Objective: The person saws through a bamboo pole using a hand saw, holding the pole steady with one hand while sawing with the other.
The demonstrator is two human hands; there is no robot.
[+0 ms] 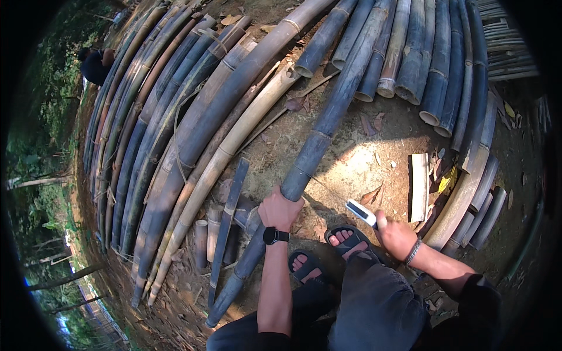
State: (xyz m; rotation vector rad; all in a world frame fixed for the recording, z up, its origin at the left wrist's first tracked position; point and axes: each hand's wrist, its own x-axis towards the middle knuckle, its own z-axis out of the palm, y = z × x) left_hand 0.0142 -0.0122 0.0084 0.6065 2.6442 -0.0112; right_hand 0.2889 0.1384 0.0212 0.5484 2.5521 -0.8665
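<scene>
A long dark bamboo pole point(316, 142) slants across the middle, from the upper right down to the lower left. My left hand point(281, 209), with a black watch at its wrist, is wrapped round this pole. On its right side, my right hand point(398, 237) grips a hand saw point(361, 212) by its white and dark handle. The saw's thin blade reaches up and left to the pole, just beyond my left hand. Whether the teeth have cut into the bamboo cannot be made out.
Many bamboo poles point(193, 131) lie stacked at the left, and more cut poles point(430, 88) at the upper right. A split bamboo piece point(420, 187) and short lengths point(489, 219) lie at the right. My sandalled feet point(345, 238) stand close below the saw. A person point(96, 65) is at the far left.
</scene>
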